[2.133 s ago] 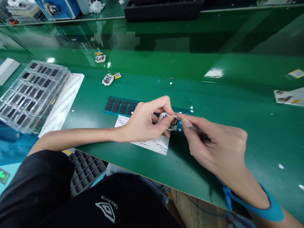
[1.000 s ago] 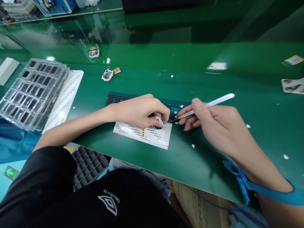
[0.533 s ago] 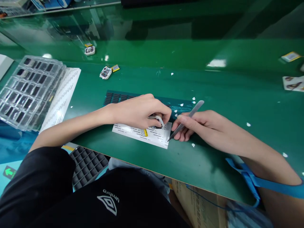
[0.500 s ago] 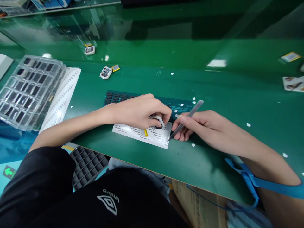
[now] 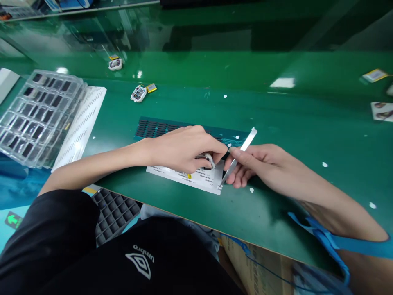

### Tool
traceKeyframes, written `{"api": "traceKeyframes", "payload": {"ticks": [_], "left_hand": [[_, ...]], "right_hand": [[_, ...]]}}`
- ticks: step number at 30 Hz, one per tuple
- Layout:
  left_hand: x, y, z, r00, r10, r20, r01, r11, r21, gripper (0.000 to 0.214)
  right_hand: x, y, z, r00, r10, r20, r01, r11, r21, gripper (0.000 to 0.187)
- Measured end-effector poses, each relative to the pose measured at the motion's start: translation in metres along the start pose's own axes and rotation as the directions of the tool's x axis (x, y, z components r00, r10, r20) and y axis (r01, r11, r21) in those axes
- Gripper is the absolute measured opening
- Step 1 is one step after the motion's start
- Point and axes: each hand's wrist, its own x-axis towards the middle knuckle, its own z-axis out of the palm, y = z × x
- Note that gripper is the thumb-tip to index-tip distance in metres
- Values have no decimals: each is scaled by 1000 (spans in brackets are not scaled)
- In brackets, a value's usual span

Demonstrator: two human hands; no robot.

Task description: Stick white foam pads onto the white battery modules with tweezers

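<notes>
Right hand (image 5: pixel 264 164) pinched tweezers (image 5: pixel 248 140), tip at the sheet (image 5: pixel 172 173), near-right corner.

Tweezers slanted down-left from the right grip, the nearer one to that corner; left hand (image 5: pixel 184 147) pinched a white casing (image 5: pixel 210 158), half hidden, above the sheet. Sheet lay on the bench (image 5: pixel 270 229), long axis roughly left-right, its repeated print too small to read surely. Shirt (image 5: pixel 166 250) read "umbro".
</notes>
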Motion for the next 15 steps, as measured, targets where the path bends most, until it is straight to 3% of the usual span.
{"api": "traceKeyframes", "payload": {"ticks": [2,4,5,7,10,13,15], "left_hand": [[1,0,0,1000,-6,-3,6,1000,-9,12],[2,-1,0,1000,-15,-5,15,999,-52,13],[3,-1,0,1000,-17,-14,15,995,-101,13],[5,-2,2,998,-12,-62,-4,968,-250,13],[8,-1,4,993,-63,-100,-4,828,-560,16],[8,3,4,990,-139,-26,75,672,-736,20],[7,6,4,988,-151,25,119,655,-746,28]], "right_hand": [[-1,-1,-3,998,-2,-69,8,997,79,98],[-3,-4,-4,976,-68,-207,99,985,141,95],[-5,-6,-3,948,-124,-295,176,972,157,92],[-8,-9,-1,847,-261,-464,360,923,138,84],[-12,-10,4,698,-403,-593,545,835,74,74],[-13,-8,11,620,-451,-642,593,805,7,67],[-14,-6,15,585,-451,-674,586,810,-33,65]]}}
